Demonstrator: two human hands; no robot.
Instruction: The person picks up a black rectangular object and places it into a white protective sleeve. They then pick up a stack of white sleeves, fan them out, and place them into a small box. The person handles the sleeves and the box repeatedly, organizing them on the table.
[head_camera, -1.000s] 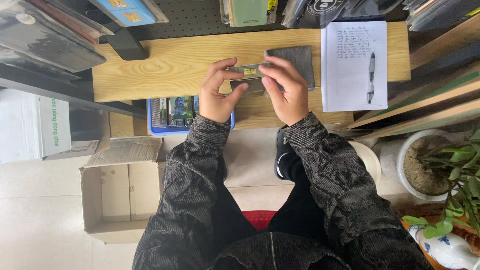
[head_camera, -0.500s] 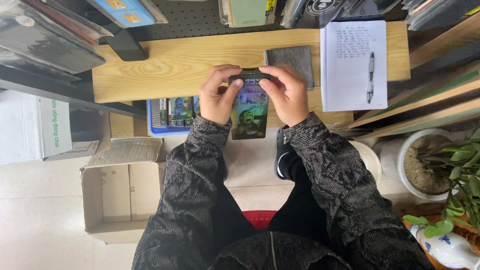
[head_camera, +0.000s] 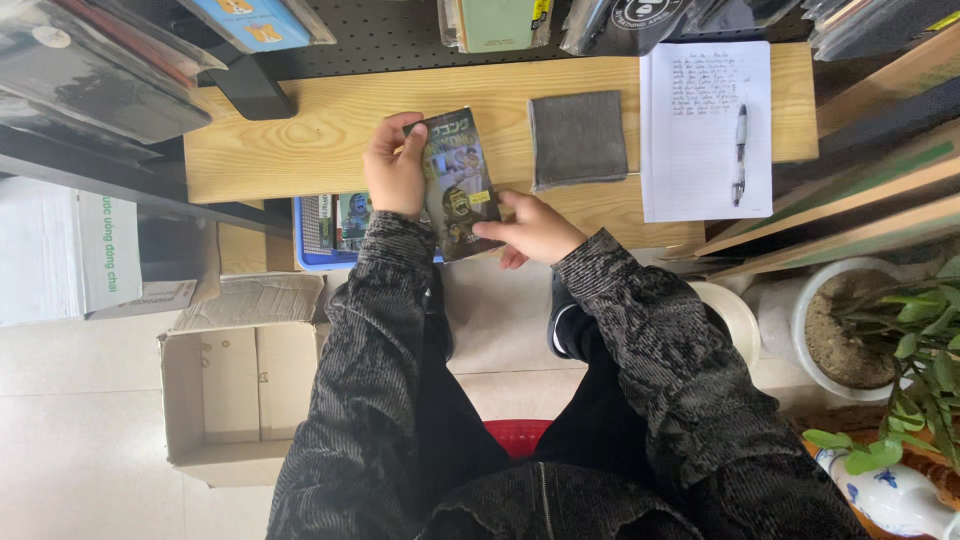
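You held flat printed packet (head_camera: 456, 185) in both hands, above near edge of wooden desk (head_camera: 300, 140). Left hand (head_camera: 393, 170) gripped packet's upper left edge, fingers wrapped round. Right hand (head_camera: 537, 228) pinched lower right corner. Step looked like inspecting or turning packet over. Next move likely called for firm two-hand grip and room to lay it flat. Packet's long axis ran away from you, top end toward pegboard, tilted slightly left. Grey cloth (head_camera: 578, 138) lay just right, notepad (head_camera: 705, 130) and pen (head_camera: 739, 152) further right.
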